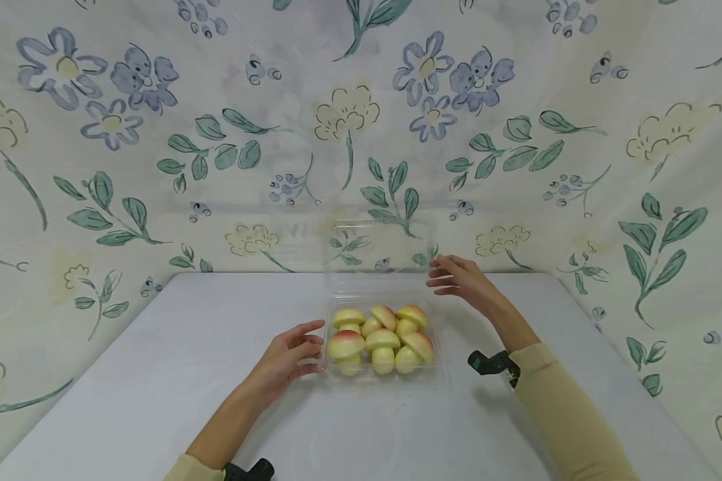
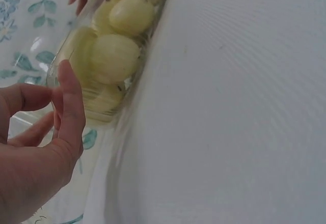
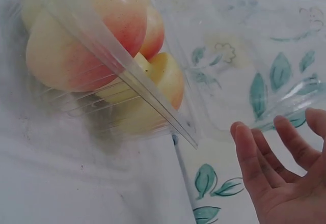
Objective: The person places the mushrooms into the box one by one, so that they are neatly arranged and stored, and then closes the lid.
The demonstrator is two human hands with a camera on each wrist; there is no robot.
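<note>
A clear plastic clamshell box (image 1: 438, 354) lies on the table with its lid (image 1: 379, 284) raised at the back. Inside are several pale yellow-green, red-blushed fruit-like things (image 1: 382, 341) shaped like mushrooms, cap on stem, in two rows. My left hand (image 1: 291, 357) is at the box's left side, fingers loosely bent; its fingertips (image 2: 70, 74) look to be touching the plastic wall in the left wrist view. Beside the lid's right edge is my right hand (image 1: 463, 284), fingers spread and slightly bent. In the right wrist view its fingertips (image 3: 239, 132) are at the lid's edge; contact is unclear.
The white table (image 1: 216, 314) reaches back to a floral-patterned cloth (image 1: 289, 133) hanging behind and at both sides. Black wrist mounts (image 1: 493, 364) show at the sleeve ends. Small specks lie in front of the box.
</note>
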